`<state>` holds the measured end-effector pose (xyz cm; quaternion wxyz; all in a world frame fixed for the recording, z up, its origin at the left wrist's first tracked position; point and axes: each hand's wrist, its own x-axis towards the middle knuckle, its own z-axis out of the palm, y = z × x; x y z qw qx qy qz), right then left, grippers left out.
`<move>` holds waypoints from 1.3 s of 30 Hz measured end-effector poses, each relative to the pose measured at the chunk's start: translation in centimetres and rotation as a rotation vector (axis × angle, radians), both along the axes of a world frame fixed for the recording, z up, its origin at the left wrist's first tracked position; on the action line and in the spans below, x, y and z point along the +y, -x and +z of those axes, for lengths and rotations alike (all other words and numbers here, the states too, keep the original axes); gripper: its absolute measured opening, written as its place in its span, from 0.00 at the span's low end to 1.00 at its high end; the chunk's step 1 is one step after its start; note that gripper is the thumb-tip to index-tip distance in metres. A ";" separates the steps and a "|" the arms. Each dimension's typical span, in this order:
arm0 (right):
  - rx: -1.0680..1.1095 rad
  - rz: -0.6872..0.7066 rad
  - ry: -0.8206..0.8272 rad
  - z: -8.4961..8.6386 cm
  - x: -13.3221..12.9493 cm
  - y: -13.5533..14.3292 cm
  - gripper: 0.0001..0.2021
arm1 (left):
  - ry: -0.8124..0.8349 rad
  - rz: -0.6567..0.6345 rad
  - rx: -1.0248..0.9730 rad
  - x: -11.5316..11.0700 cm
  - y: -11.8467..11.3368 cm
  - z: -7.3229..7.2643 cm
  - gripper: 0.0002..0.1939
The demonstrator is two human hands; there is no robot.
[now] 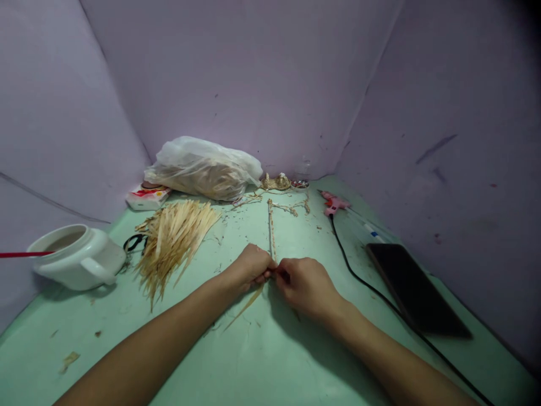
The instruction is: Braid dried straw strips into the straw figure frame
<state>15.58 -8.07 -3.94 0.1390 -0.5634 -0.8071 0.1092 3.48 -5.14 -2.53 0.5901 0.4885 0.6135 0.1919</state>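
Observation:
A thin braided cord (272, 231) of pale plant fibre runs straight away from me across the green table. Its near end is pinched by my left hand (252, 265), whose fingers are curled closed. Close beside it, my right hand (306, 285) is also closed, thumb and forefinger pressed together at the same end. A loose flat strip of fibre (245, 309) hangs out below the left hand toward me. What lies between the fingertips is mostly hidden. To the left a fanned bundle of dry fibre strips (175, 239) lies on the table.
A white pot (80, 256) with a red stick stands at left. Behind are a small box (147, 198) and a plastic bag (203, 166) against the wall. At right lie a pink glue gun (333, 203), its black cable (359, 277) and a dark tablet-like slab (416, 290).

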 end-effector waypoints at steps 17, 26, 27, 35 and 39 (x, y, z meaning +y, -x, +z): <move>1.013 -0.239 0.836 0.7 2.5 -1.2 0.06 | -0.083 -0.208 -0.106 1.1 1.7 -1.2 0.03; 0.949 -0.226 0.749 -1.2 2.5 -0.2 0.05 | -0.158 -0.216 0.096 1.1 1.3 -1.4 0.02; 0.941 -0.219 0.741 -1.2 2.6 -0.2 0.04 | -0.193 -0.221 0.158 1.1 1.4 -1.5 0.03; 0.986 -0.239 0.768 -0.9 2.2 0.0 0.03 | -0.437 -0.327 0.569 0.0 1.9 0.4 0.06; 1.016 -0.249 0.758 -0.8 2.0 0.1 0.02 | -0.499 -0.402 0.746 -2.6 0.5 1.7 0.09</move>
